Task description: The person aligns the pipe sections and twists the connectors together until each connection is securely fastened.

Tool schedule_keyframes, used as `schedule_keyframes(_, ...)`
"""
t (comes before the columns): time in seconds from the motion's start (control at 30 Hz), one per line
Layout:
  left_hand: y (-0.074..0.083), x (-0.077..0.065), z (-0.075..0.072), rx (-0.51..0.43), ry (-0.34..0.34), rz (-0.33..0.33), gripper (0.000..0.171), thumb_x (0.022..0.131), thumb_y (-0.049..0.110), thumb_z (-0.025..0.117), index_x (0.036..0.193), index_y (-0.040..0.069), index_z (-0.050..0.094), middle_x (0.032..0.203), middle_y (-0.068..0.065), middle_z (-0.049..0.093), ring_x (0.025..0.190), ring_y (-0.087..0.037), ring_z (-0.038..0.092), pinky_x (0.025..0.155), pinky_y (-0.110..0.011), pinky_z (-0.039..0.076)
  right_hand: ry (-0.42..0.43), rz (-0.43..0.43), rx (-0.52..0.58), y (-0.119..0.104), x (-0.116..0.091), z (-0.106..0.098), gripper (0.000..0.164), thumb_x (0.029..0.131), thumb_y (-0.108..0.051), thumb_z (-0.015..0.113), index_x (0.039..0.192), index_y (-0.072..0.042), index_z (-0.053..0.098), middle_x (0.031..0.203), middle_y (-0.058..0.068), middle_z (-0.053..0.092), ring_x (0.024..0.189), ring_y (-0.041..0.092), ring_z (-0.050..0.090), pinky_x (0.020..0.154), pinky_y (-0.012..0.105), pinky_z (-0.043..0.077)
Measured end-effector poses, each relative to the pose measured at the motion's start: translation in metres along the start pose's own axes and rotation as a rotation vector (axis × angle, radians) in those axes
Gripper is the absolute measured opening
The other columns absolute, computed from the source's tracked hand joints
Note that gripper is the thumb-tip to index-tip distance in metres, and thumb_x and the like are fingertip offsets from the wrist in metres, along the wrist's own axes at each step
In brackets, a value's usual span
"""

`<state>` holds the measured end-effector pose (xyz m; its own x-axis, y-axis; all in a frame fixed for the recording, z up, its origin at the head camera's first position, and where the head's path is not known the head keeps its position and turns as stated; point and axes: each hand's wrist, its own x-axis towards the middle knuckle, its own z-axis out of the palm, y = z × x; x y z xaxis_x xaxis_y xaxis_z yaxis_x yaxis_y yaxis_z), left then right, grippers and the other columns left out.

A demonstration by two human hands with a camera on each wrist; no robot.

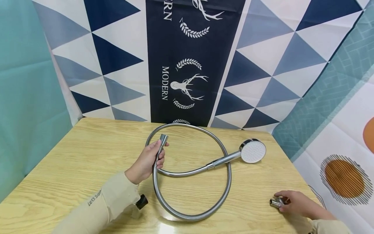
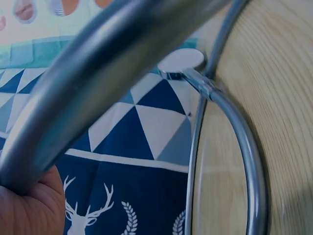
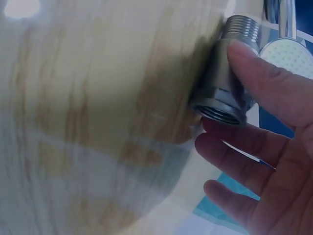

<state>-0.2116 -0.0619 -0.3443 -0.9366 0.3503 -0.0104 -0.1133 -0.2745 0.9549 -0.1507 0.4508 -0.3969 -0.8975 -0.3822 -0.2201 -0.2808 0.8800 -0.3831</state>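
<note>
My left hand point(image 1: 145, 162) grips a silver shower hose point(image 1: 198, 217) just below its end nut point(image 1: 164, 139), which points up above the fist. In the left wrist view the gripped stretch of hose point(image 2: 93, 83) crosses close to the camera. The hose loops over the table, and its other end joins the handle of a round shower head point(image 1: 253, 151), lying face up at the right. Near the right front, my right hand point(image 1: 302, 204) pinches a short metal threaded fitting point(image 3: 220, 81) between thumb and fingers. It has outer threads at one end and an open threaded mouth at the other.
All of this is on a light wood table point(image 1: 87, 156). A patterned cloth point(image 1: 122, 65) hangs along its back edge, with teal cloth point(image 1: 26, 81) at the left and more cloth at the right. A small black object point(image 1: 142, 201) shows beside the left sleeve.
</note>
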Motion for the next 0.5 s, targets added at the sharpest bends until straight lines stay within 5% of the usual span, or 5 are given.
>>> schedule_keyframes(0.2, -0.009, -0.003, 0.004, 0.197, -0.007, 0.097, 0.035, 0.107, 0.024, 0.03, 0.114, -0.006, 0.047, 0.064, 0.002, 0.037, 0.048, -0.006, 0.033, 0.046, -0.018, 0.031, 0.008, 0.016, -0.054, -0.002, 0.004, 0.001, 0.029, 0.081, -0.017, 0.076, 0.099, 0.004, 0.065, 0.09, 0.003, 0.065, 0.077, 0.001, 0.053, 0.064, 0.029, 0.046)
schedule_keyframes(0.5, -0.021, -0.011, 0.007, 0.441, -0.041, 0.388, 0.035, 0.105, 0.018, 0.039, 0.116, -0.013, 0.052, 0.058, 0.004, 0.038, 0.046, -0.002, 0.034, 0.044, -0.018, 0.029, 0.139, 0.047, -0.076, -0.015, 0.015, 0.008, 0.027, 0.078, -0.013, 0.077, 0.093, -0.004, 0.057, 0.076, -0.003, 0.057, 0.065, 0.003, 0.047, 0.056, 0.029, 0.041)
